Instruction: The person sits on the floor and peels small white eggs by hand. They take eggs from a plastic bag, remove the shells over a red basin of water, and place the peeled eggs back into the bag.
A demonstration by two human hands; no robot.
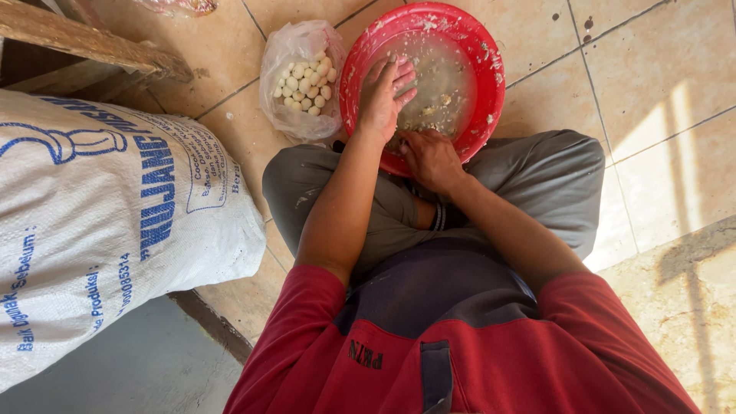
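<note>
Person sits cross-legged on tiled floor [652, 92], red basin [479, 57] resting against legs.

Left hand [383, 92]: inside basin, fingers spread and loose, palm down on wet whitish mush [445, 77]. Not gripping anything visible.

Right hand [431, 157]: at near rim of basin, fingers curled under. Cannot tell whether it grips rim or holds sthg in the mix; view blocked by back of hand.

Clear plastic bag [300, 80] just beside basin on left side, mouth open, holding small pale round pieces [307, 80]. Large white woven sack [107, 222] w/ blue print lies well to left. Wooden plank [84, 38] at top left.

Risks, as judged:
- Basin sits tilted toward legs; a hard press from left hand could slop mix over near rim onto trousers.
- Bag is limp, unsupported; an elbow nudge could tip it and roll pieces across floor.
- Splatter already on basin walls; wet hands may slip on rim.
</note>
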